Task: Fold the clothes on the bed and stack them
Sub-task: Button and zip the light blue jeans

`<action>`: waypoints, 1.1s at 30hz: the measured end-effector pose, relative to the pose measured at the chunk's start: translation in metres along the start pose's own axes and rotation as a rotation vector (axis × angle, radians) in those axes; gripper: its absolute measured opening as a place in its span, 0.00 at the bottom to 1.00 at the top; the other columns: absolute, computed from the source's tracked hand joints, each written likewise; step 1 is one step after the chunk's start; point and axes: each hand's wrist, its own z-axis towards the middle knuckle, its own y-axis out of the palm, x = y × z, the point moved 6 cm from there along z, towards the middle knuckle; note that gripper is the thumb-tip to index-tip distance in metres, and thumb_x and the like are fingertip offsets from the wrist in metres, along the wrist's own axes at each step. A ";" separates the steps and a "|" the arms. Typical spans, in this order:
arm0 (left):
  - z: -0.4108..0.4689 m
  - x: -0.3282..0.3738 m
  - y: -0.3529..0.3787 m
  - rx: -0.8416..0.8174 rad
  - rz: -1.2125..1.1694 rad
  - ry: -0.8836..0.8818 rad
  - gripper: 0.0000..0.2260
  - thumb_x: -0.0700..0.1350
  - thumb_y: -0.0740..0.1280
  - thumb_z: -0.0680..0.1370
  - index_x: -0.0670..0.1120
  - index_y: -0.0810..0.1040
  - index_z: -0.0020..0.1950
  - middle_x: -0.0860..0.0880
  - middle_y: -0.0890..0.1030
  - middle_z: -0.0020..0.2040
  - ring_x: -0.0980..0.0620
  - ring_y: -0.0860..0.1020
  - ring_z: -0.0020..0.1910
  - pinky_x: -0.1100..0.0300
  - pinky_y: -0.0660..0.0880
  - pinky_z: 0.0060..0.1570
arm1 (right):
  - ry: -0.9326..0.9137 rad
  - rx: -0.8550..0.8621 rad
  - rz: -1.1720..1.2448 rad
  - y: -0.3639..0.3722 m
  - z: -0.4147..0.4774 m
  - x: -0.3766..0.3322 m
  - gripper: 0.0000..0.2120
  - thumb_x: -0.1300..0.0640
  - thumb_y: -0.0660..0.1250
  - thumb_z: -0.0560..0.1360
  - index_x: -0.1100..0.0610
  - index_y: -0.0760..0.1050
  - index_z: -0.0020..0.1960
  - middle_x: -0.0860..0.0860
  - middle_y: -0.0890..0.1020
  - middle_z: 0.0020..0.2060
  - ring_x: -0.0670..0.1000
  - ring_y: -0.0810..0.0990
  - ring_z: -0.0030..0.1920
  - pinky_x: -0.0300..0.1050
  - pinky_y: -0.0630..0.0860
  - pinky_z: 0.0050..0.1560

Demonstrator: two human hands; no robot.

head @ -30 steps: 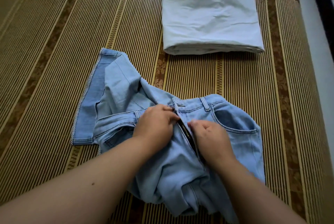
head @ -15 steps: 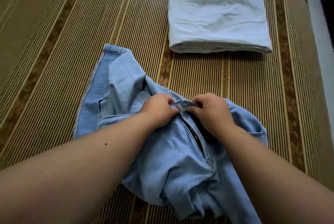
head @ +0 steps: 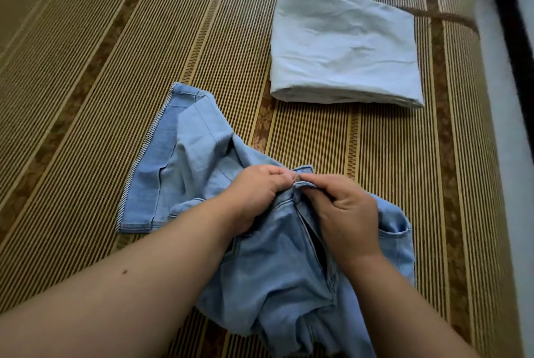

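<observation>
- jeans crumpled on striped bed mat, near edge of view, one cuffed leg spread out to the left
- left hand grip: fingers curled, pinching waistband at the fly
- right hand grip: thumb and fingers pinching the opposite waistband flap; hands touching
- zipper open below hands
- folded pale cloth flat on mat beyond jeans, apart from them

A striped woven mat borders a pale strip.
</observation>
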 end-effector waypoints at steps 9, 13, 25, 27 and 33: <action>-0.006 -0.020 0.016 0.041 -0.164 -0.129 0.09 0.42 0.65 0.78 0.39 0.83 0.47 0.41 0.85 0.47 0.44 0.82 0.51 0.52 0.77 0.56 | 0.014 -0.214 -0.568 0.006 -0.001 0.012 0.12 0.48 0.63 0.77 0.49 0.84 0.44 0.46 0.84 0.39 0.51 0.81 0.46 0.65 0.61 0.66; -0.016 -0.006 0.020 0.014 0.391 0.197 0.17 0.55 0.64 0.78 0.43 0.81 0.45 0.44 0.83 0.42 0.52 0.79 0.43 0.58 0.73 0.46 | 0.170 -0.304 -0.422 -0.001 0.010 0.022 0.09 0.52 0.67 0.75 0.53 0.83 0.41 0.49 0.83 0.35 0.51 0.79 0.40 0.52 0.73 0.53; -0.024 -0.002 0.025 0.024 0.118 0.183 0.15 0.46 0.61 0.81 0.36 0.80 0.46 0.34 0.82 0.45 0.35 0.80 0.48 0.38 0.75 0.53 | 0.495 -0.292 0.171 -0.022 0.001 0.034 0.13 0.65 0.71 0.72 0.55 0.81 0.55 0.47 0.85 0.45 0.43 0.83 0.47 0.40 0.80 0.51; -0.027 0.001 0.027 -0.009 0.107 0.215 0.15 0.46 0.61 0.81 0.35 0.78 0.46 0.35 0.82 0.44 0.39 0.80 0.45 0.38 0.75 0.52 | 0.556 -0.276 0.306 -0.020 0.000 0.035 0.12 0.68 0.70 0.72 0.56 0.81 0.53 0.51 0.86 0.43 0.47 0.84 0.45 0.41 0.81 0.48; -0.028 0.004 0.027 -0.126 0.146 0.233 0.11 0.45 0.61 0.81 0.42 0.81 0.46 0.44 0.84 0.42 0.52 0.80 0.43 0.53 0.78 0.49 | 0.786 -0.266 0.683 -0.008 -0.007 0.046 0.12 0.65 0.71 0.64 0.62 0.79 0.48 0.58 0.85 0.40 0.53 0.84 0.39 0.47 0.82 0.45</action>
